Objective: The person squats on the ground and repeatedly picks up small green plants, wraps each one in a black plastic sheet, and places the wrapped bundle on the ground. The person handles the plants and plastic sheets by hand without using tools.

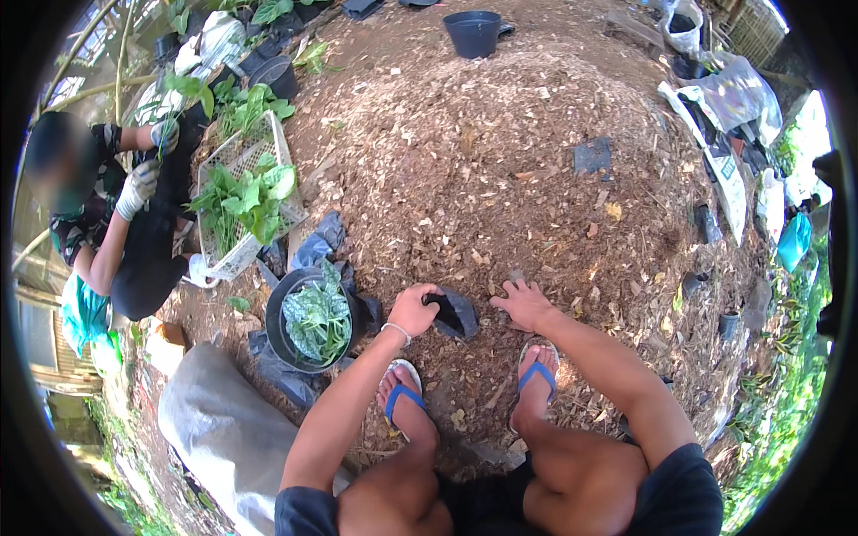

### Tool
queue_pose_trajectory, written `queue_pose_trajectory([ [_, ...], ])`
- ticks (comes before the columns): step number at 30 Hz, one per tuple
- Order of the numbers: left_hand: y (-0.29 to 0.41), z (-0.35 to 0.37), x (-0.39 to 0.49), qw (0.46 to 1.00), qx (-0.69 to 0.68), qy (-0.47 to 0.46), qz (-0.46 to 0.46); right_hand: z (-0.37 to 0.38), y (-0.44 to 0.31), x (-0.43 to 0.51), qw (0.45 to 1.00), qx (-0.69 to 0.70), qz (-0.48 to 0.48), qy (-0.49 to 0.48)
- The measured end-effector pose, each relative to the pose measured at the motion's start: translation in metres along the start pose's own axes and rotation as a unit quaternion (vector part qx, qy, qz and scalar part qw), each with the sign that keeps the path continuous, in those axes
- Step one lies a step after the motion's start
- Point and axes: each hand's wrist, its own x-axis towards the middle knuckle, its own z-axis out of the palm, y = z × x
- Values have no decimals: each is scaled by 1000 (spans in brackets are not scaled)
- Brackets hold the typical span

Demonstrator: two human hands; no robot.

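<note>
My left hand [413,311] grips the left rim of a black plastic grow bag [457,315], whose mouth gapes between my hands. My right hand [523,305] rests on the loose mix of soil and wood chips [536,234], its fingers spread and slightly bent; no object shows in it, though its palm is hidden. Left of my left hand stands a black plastic pot [273,315] holding leafy cuttings with silver-mottled green leaves [318,321]. Crumpled black bags lie around this pot.
At the left a person [120,201] in white gloves holds a green plant beside a white plastic crate [234,262] of leafy plants. A grey sheet-covered mound [221,429] lies lower left. An empty black pot [472,33] stands far ahead; plastic sacks [737,100] lie at the right.
</note>
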Motion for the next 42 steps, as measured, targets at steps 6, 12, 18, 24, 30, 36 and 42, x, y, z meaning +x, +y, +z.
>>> queue_pose_trajectory([
  [6,8,2,15,1000,17,13,17,-27,32,-1,880,457,118,46],
  [12,33,1,14,997,80,-2,6,-64,39,-15,838,515,152,91],
  [18,30,3,11,997,80,6,8,-78,51,-14,792,579,151,122],
  [24,19,0,10,998,69,-4,8,-89,58,-8,920,286,159,216],
  [30,21,-1,3,995,95,12,6,-91,40,1,938,73,180,288],
  [36,25,0,2,995,102,16,-10,-29,1,-4,993,-7,59,97],
  [42,22,8,-4,993,118,24,5,13,1,1,999,40,6,6],
])
